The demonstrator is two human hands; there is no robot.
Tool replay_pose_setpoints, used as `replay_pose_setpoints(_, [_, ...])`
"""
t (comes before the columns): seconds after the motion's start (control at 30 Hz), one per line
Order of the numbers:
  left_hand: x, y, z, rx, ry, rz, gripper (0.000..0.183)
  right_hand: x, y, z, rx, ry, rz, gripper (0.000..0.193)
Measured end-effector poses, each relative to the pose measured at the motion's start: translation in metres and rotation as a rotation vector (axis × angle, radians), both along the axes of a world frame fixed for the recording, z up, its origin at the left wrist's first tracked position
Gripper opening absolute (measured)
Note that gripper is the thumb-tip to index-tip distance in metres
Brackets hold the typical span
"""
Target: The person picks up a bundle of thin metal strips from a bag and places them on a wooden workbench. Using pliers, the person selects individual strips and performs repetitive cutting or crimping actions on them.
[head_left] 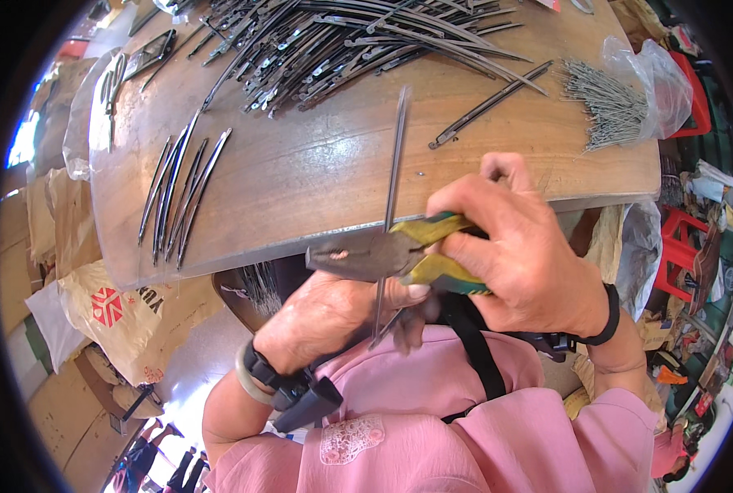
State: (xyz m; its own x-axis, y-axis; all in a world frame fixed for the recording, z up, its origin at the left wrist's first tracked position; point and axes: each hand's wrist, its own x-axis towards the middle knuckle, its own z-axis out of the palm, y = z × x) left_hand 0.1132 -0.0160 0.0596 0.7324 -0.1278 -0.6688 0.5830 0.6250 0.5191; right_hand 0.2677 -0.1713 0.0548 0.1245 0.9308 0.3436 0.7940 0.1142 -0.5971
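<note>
Our bare left forearm [225,411] angles up from the lower left, our right forearm [619,366] from the lower right. Close together before our torso [420,382], our left grip [333,308] points rightward in a pinch, thumb [406,292] extended, lower fingers blurred; our right grip [518,246], slightly higher, is curled firmly, knuckles bent, fingers angled leftward.

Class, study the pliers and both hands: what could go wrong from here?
The left hand is very close to the pliers in the right hand, so a slip might pinch skin. The thin strip juts well beyond the left hand; if bumped, it might twist.
</note>
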Motion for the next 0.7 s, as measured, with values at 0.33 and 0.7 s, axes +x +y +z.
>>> replay_pose_setpoints(0.33, [-0.013,-0.024,-0.015,-0.076,-0.092,0.431,0.020,0.014,-0.034,-0.004,-0.145,0.175,-0.288,0.023])
replay_pose_setpoints(0.7, [-0.013,-0.028,-0.004,0.416,-0.258,0.434,0.005,-0.002,-0.039,0.007,-0.338,0.404,-0.035,0.039])
